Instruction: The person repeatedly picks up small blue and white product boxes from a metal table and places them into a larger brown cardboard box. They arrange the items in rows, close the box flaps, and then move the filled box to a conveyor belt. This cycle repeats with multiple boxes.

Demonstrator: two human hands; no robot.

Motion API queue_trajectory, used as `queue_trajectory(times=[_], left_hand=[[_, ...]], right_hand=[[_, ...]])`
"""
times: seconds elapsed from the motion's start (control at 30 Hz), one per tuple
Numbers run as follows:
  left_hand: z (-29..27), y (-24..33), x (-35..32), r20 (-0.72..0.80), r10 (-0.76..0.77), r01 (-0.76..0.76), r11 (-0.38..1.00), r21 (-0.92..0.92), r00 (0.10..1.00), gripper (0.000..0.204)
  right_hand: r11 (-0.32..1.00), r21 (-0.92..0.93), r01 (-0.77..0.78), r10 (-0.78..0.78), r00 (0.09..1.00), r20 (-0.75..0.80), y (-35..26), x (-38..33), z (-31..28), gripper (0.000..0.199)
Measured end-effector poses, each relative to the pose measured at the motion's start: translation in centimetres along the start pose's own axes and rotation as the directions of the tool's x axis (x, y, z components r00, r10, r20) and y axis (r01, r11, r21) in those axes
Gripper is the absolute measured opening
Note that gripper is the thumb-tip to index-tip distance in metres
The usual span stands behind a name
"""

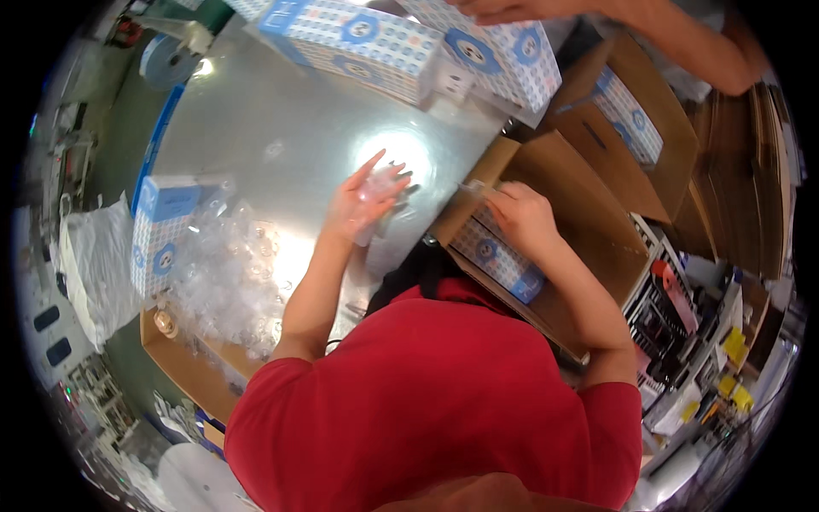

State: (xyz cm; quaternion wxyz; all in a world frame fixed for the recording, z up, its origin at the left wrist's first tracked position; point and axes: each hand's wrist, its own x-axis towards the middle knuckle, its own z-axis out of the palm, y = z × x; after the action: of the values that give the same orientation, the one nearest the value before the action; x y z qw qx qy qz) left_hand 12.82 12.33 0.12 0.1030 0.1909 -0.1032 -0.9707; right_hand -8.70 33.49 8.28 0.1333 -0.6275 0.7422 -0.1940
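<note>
Over the metal table, my left hand (367, 203) has its fingers curved around a clear, pinkish-looking plastic piece (375, 186); glare blurs its outline. My right hand (522, 218) is closed above the near edge of an open cardboard box (589, 192). A small translucent piece (474, 185) shows at its fingertips, beside the box's flap; its exact kind cannot be made out. Below that hand, a blue-and-white patterned carton (495, 250) lies inside the box.
Patterned cartons (350, 38) stand on the table's far side, near another person's arm (682, 38). A second cardboard box (674, 162) holds a similar carton. To the left, a heap of clear plastic pieces (226, 282) lies beside an upright carton (162, 230). Flattened cardboard (742, 188) is stacked far right.
</note>
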Motion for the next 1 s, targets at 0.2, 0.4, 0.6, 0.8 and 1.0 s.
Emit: queue_trajectory(times=[0.2, 0.4, 0.6, 0.8, 1.0], left_hand=[[1.4, -0.3, -0.8, -0.063, -0.11, 0.106, 0.993, -0.057, 0.992, 0.045], [3.0, -1.7, -2.5, -0.161, -0.109, 0.119, 0.991, 0.058, 0.981, 0.049], [3.4, -2.5, -4.0, -0.154, -0.08, 0.088, 0.995, 0.047, 0.985, 0.058], [4.8, -3.6, -4.2, -0.113, -0.122, 0.142, 0.97, 0.195, 0.986, 0.05], [5.3, -4.5, -3.3, -0.121, -0.194, 0.219, 0.945, 0.241, 0.973, 0.043]], right_hand=[[0.958, -0.045, -0.283, 0.241, 0.711, 0.661, 4.5, -11.0, 11.4, 0.014], [0.917, 0.173, -0.359, 0.122, 0.666, 0.736, 8.3, -11.2, 23.1, 0.019], [0.888, 0.142, -0.437, 0.244, 0.71, 0.66, 9.7, -13.1, 20.9, 0.022], [0.677, 0.666, -0.313, 0.423, 0.906, -0.004, 1.4, -6.0, 10.2, 0.016], [0.892, 0.129, 0.433, -0.353, 0.847, -0.398, -4.8, -0.4, 2.2, 0.03]])
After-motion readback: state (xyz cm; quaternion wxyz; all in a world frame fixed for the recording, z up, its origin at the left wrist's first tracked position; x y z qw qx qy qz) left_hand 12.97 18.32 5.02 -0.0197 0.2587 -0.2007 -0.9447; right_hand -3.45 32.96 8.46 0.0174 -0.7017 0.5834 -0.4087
